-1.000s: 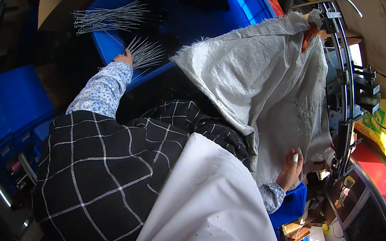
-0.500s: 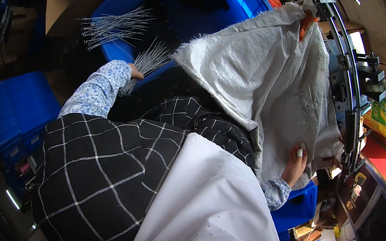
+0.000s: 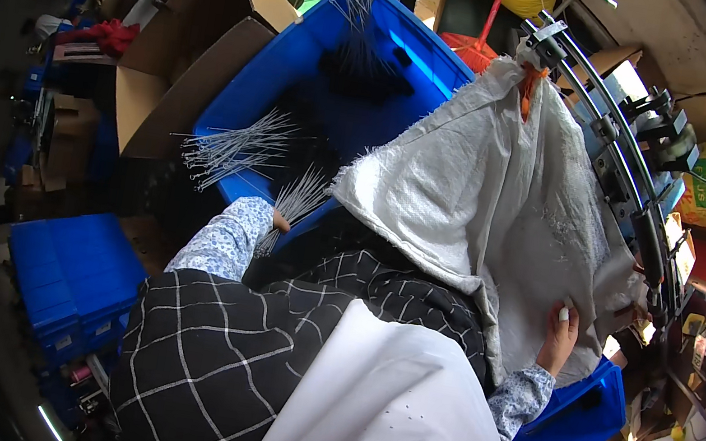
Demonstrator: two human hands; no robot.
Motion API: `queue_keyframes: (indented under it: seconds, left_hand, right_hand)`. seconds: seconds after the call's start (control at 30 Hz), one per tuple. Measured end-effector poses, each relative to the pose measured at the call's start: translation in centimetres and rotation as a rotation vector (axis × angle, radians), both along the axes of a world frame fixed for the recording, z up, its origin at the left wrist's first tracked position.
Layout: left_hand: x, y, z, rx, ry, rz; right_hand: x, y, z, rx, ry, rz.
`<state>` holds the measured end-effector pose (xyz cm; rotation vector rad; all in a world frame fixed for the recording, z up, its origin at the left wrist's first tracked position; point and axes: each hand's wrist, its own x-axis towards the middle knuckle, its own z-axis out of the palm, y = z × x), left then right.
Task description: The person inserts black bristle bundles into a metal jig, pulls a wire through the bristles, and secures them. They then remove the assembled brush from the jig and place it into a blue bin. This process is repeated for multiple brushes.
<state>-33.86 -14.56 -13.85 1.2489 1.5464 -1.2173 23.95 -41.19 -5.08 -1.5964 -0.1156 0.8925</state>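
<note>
My left hand [image 3: 280, 222], partly hidden by its floral sleeve, is closed round a bundle of thin metal rods [image 3: 305, 196] at the near edge of a blue bin [image 3: 234, 189]. Rods stick out above and below the fingers. A second bundle of rods [image 3: 240, 149], some with small looped ends, lies across the bin's left edge. My right hand [image 3: 558, 336] rests on a whitish woven sack [image 3: 485, 195], fingers extended, one with a white covering on its tip. The sack drapes over the right part of the bin, its top gathered near an orange piece [image 3: 530, 90].
More rods [image 3: 361, 12] stand at the bin's far corner. A curved metal rail [image 3: 626, 161] runs along the right. An open cardboard box [image 3: 187, 50] is at the left, and stacked blue crates [image 3: 76, 270] stand below it. A red broom [image 3: 474, 49] is behind the bin.
The view has shifted, so everything sits lower and mostly further right in the picture. My left hand stays on the rod bundle and my right hand on the sack.
</note>
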Motion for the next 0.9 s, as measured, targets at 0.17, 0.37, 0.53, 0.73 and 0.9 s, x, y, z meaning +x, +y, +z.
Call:
queue_keyframes:
  seconds: [0.17,0.37,0.53,0.73,0.9]
  left_hand:
    - [-3.8,1.6,0.7,-0.225,-0.142,0.186]
    - [-3.4,-0.4,11.9,-0.123,-0.28,0.934]
    - [-4.8,-2.6,17.2,0.004,-0.402,1.341]
    - [-4.1,-6.1,20.3,-0.053,-0.989,1.54]
    - [-3.1,-6.2,21.2,-0.088,-1.419,1.534]
  right_hand:
    - [0.8,-0.9,-0.6,0.029,-0.011,0.02]
    - [1.4,-1.8,-0.5,0.0,-0.027,0.02]
    - [1.3,-0.6,0.7,-0.014,-0.045,0.08]
    - [1.5,1.6,2.2,0.042,-0.093,0.202]
    - [0.3,4.3,4.2,0.081,-0.142,0.333]
